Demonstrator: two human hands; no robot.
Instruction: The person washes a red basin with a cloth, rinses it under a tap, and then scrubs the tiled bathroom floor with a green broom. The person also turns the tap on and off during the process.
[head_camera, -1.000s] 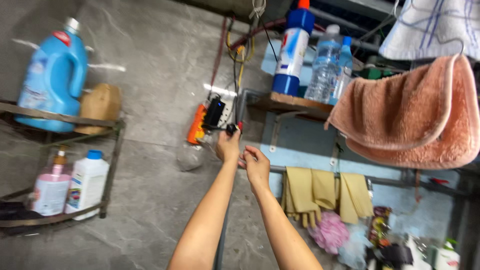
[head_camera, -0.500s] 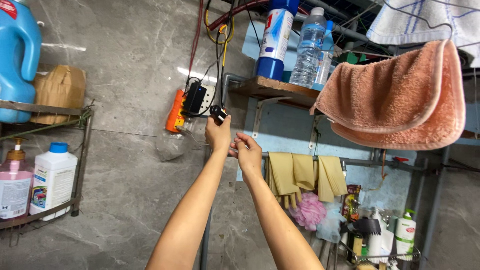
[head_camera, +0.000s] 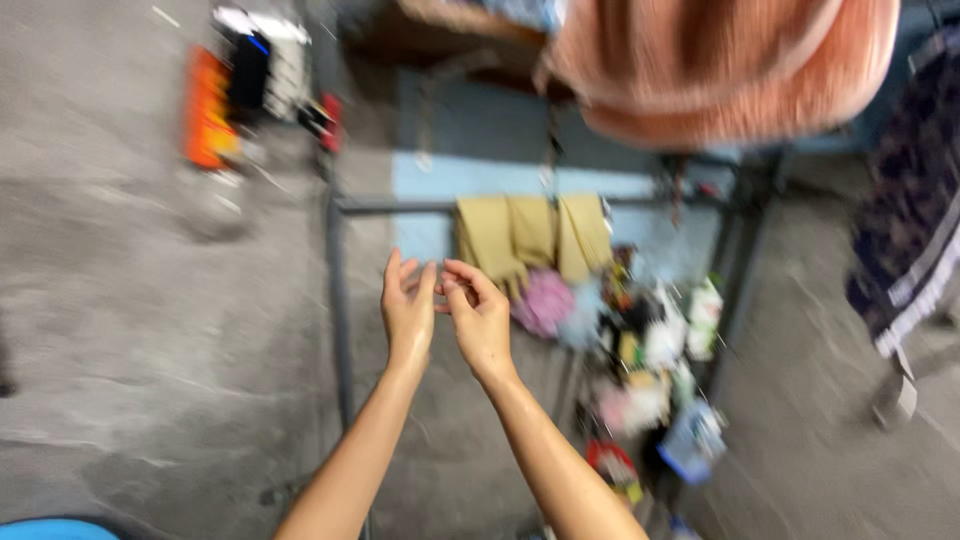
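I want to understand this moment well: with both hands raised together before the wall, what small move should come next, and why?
Probably hold both hands still a moment. The left hand and right hand meet at the fingertips, apparently empty, though blur hides anything small. The orange power strip is up left of them, apart, and the whole view is smeared.

Grey stone wall with a rail and hanging cloths, all blurred.
The grey wall (head_camera: 130, 330) has a blue panel (head_camera: 500, 140) beside it. A pipe (head_camera: 338, 300) goes down the wall; a rail (head_camera: 400, 207) holds yellow cloths (head_camera: 535, 235). A pink towel (head_camera: 720, 60) hangs above.
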